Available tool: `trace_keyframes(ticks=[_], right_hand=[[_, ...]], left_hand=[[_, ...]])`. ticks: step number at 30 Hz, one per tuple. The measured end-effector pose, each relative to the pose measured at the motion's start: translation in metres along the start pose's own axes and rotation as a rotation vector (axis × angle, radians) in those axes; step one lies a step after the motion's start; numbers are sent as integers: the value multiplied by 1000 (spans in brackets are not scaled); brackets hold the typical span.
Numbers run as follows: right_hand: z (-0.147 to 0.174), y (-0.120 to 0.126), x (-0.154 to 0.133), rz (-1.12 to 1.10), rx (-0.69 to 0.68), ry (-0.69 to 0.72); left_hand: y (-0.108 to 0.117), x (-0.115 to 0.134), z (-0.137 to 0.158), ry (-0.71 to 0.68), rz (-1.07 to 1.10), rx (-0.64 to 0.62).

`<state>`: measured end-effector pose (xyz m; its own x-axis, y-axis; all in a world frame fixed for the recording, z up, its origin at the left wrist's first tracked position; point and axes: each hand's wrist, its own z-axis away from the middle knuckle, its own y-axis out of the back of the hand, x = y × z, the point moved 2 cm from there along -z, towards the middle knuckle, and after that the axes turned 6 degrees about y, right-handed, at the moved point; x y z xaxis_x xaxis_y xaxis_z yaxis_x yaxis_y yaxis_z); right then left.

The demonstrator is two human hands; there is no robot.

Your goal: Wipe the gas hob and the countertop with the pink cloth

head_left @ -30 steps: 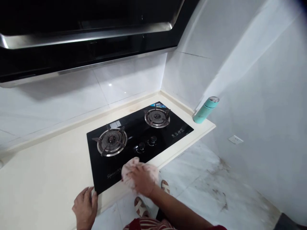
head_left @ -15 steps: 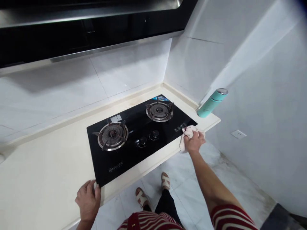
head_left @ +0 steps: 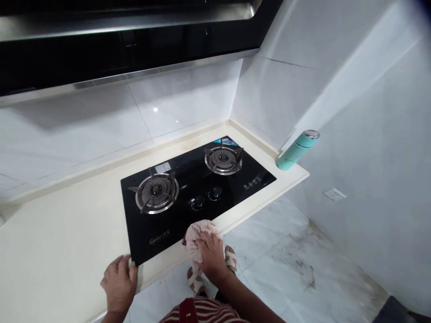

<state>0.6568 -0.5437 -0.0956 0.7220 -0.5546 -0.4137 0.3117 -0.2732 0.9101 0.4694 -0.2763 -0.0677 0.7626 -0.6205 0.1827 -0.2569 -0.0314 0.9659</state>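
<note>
The left hand [head_left: 119,279] rests on the tabletop [head_left: 63,242], grip loosely spread, thumb at the near corner of the black hob [head_left: 191,173]. The right hand [head_left: 213,259] has its grip curled around a pale pink cloth [head_left: 194,234] at the tabletop's front edge. Beyond sit two knobs [head_left: 198,202], then two burners [head_left: 156,191]; a turquoise bottle [head_left: 293,154] stands near the right wall [head_left: 286,96].

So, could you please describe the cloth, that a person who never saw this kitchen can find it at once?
Find the black stove on the cream countertop. At its long front edge, nearest the person, the right hand holds the cloth. It is pale pink and crumpled, unlike the dark, glossy stove beside it.
</note>
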Motion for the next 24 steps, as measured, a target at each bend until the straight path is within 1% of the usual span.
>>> trace_keyframes(ticks=[1, 2, 3, 6, 8, 9, 10, 11, 12, 13, 14, 15, 17, 19, 21, 23, 24], right_hand=[[0, 10, 13, 12, -10, 25], [0, 23, 31, 32, -5, 33], [0, 38, 55, 63, 13, 12], [-3, 90, 141, 188, 143, -195], [-8, 121, 194, 266, 202, -388], [-11, 133, 214, 294, 217, -497], [-15, 142, 228, 311, 227, -586], [-19, 148, 236, 326, 233, -658], [-23, 150, 237, 338, 238, -707], [-25, 149, 231, 350, 240, -731], [-26, 145, 220, 359, 237, -729], [-26, 138, 203, 364, 226, -699], [-23, 117, 159, 350, 182, -577], [-17, 92, 107, 301, 129, -404], [-12, 68, 57, 224, 92, -285], [-9, 50, 17, 127, 53, -156], [-9, 44, 2, 72, 35, -84]], left_hand=[[1, 0, 0, -3, -1, 3], [2, 1, 1, -8, -1, 5], [2, 1, 1, -13, 0, 5], [4, 3, 2, -16, 6, 4], [3, 3, 2, -14, 8, 9], [3, 3, 3, -16, 8, 11], [2, 3, 3, -19, 8, 12], [2, 3, 3, -22, 8, 12], [2, 3, 4, -23, 7, 12], [2, 3, 4, -24, 6, 12], [2, 3, 4, -24, 4, 13], [2, 3, 4, -26, 2, 15], [2, 4, 5, -31, -5, 15], [1, 4, 5, -37, -11, 17], [0, 4, 5, -43, -20, 26], [-1, 4, 5, -51, -29, 39], [-2, 3, 5, -54, -33, 45]])
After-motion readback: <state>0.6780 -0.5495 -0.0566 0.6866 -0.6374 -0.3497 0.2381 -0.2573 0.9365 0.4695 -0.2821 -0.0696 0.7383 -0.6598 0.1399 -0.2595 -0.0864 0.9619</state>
